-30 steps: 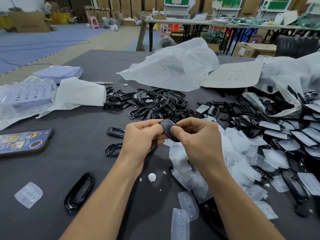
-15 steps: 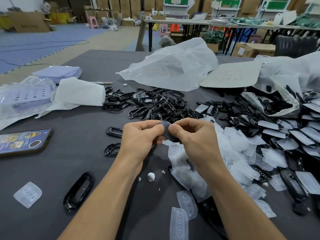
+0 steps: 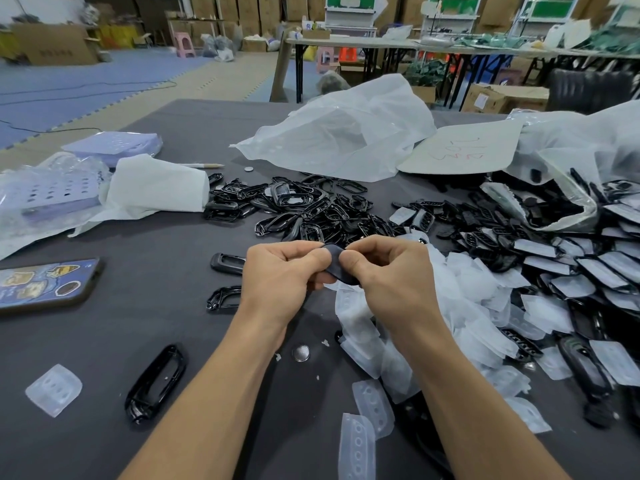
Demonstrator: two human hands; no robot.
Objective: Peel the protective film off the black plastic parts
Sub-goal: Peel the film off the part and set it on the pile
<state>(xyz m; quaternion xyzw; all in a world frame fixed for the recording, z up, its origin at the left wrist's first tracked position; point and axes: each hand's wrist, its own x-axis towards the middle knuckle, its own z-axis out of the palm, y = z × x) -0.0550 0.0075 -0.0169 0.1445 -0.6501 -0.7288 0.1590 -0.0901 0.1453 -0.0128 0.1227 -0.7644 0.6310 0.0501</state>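
1. The black plastic part [image 3: 336, 263] is held above the dark counter [image 3: 149, 244], between both hands at mid-view.
2. The left hand [image 3: 280, 280] pinches its left edge with curled fingers.
3. The right hand [image 3: 391, 277] pinches its right edge, thumb on top.
4. A heap of peeled films [image 3: 464, 306] lies under and right of the right hand.
5. Glossy black frames [image 3: 304, 209] are piled beyond the hands.
6. A phone [image 3: 45, 284] lies far left.

red handwriting on the pale card sheet [image 3: 460, 150], upside down, too unclear to read
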